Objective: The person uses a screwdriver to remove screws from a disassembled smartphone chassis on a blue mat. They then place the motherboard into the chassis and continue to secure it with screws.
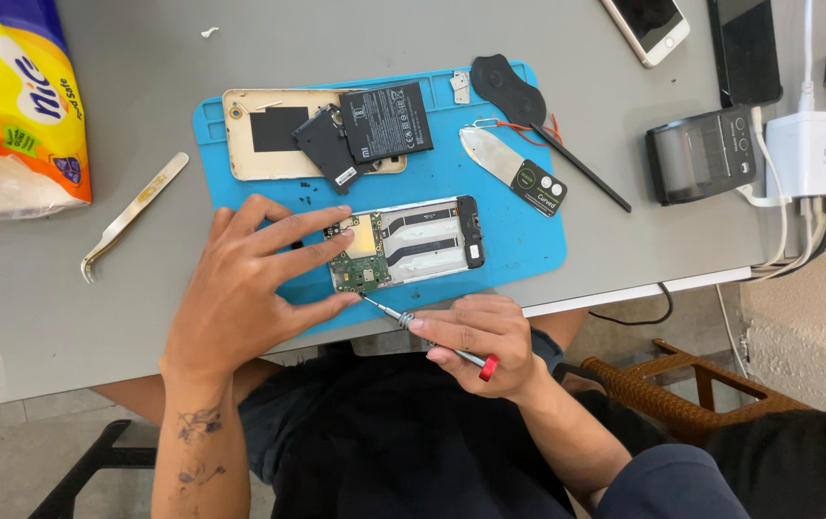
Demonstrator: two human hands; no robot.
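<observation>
Nearest the camera, the right hand grips a small precision screwdriver with a red end cap, its tip angled up onto the lower edge of the green circuit board. The left hand lies spread, fingers pressing the board end of the opened phone frame, apparently steadying it against the driver's push. The frame sits on a blue repair mat, probably laid to keep tiny loose screws from rolling off. Beyond lie the gold back cover, a black battery, a metal pry tool and a black spudger. Curved tweezers rest on the grey counter, left of the mat.
</observation>
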